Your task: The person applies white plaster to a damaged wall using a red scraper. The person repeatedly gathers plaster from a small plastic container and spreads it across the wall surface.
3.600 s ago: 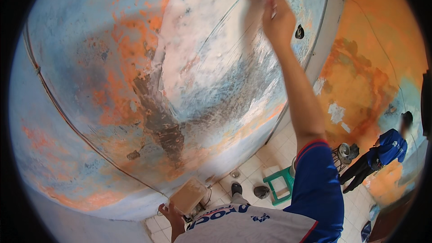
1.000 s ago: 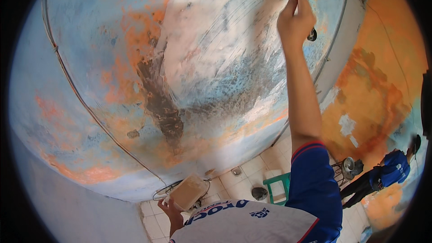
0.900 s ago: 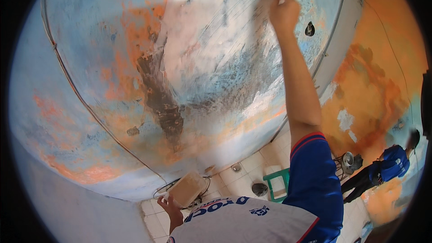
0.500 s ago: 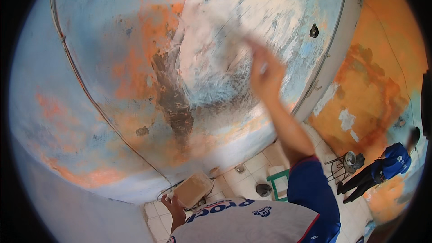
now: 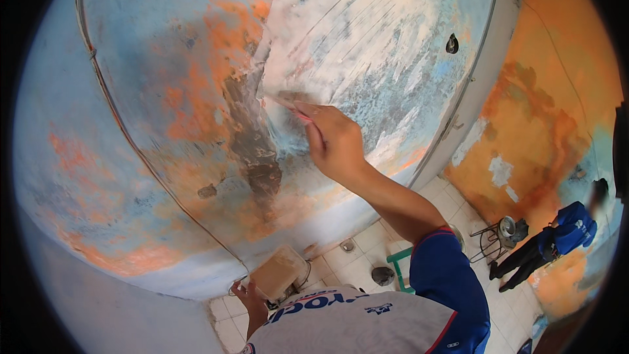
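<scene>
My right hand grips a putty knife with a pinkish handle, its blade against the patchy wall at the left side of a white plastered patch, beside a dark exposed strip. The surrounding wall is blue with orange flaking. Low at centre-left, my left hand holds a tan rectangular tray by its edge, its surface smeared with pale material.
A cable runs down the wall. Below are a tiled floor, a green stool and a dark round object. At right a person in blue stands by a metal stand with pot and an orange wall.
My right hand with the knife has swept from the top right of the plastered patch down and leftward to its lower left edge. My left hand stays low with the tray.
</scene>
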Demonstrator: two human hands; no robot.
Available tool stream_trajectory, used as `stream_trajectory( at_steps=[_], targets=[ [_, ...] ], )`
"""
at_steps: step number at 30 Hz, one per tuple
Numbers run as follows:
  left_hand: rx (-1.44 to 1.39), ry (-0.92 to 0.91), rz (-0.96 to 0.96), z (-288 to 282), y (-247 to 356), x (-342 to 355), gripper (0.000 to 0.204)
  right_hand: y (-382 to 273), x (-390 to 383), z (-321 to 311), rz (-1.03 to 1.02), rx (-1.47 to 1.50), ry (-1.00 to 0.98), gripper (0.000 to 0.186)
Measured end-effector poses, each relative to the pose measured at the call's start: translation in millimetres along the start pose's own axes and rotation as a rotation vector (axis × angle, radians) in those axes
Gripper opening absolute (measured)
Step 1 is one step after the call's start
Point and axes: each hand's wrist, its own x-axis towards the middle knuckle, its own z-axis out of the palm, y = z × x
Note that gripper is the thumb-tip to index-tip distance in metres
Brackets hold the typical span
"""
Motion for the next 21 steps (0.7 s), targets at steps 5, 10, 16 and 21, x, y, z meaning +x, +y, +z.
stream_trajectory(
  at_steps=[5, 10, 16, 21],
  targets=[
    [0.054, 0.049, -0.026, -3, 19, -12, 0.061, 71, 94, -65, 0.030, -0.245, 0.436, 0.024],
    [0.149, -0.068, 0.136, -68, -28, 23, 0.065, 135, 126, -62, 0.024, -0.405, 0.446, 0.022],
    [0.074, 0.108, -0.043, -12, 15, -15, 0.071, 22, -35, 36, -0.144, -0.265, 0.015, 0.034],
    [0.026, 0.068, -0.042, -2, 11, -7, 0.069, 21, -68, 13, -0.070, 0.083, -0.117, 0.020]
  ],
)
